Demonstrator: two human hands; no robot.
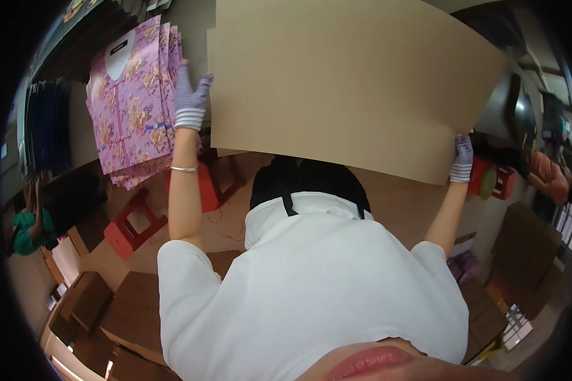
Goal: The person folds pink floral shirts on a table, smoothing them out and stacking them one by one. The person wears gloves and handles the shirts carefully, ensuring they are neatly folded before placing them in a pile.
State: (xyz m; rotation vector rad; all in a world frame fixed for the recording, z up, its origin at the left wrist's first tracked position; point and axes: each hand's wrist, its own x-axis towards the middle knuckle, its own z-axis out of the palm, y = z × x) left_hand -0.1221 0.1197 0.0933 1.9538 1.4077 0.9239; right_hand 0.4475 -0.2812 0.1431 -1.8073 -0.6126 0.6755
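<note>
A large sheet of brown card (337, 82) spreads across the top middle, its right side bending up. At its lower right corner, my right hand (462, 160), in a purple-and-white striped fingerless glove, has its fingers closed on the edge. My left hand (190, 100), gloved the same way, is raised between the sheet's left edge and a stack of folded pink floral shirts (130, 105). Its thumb and fingers are apart and nothing shows in its grip. The fingers lie along the stack's right side; whether they touch it I cannot tell.
Red plastic stools (135, 222) stand on the floor at the left, with another red stool (503, 181) at the right. Cardboard boxes (133, 305) lie lower left. Dark garments (47, 127) hang at the far left. Other people (546, 174) are at both sides.
</note>
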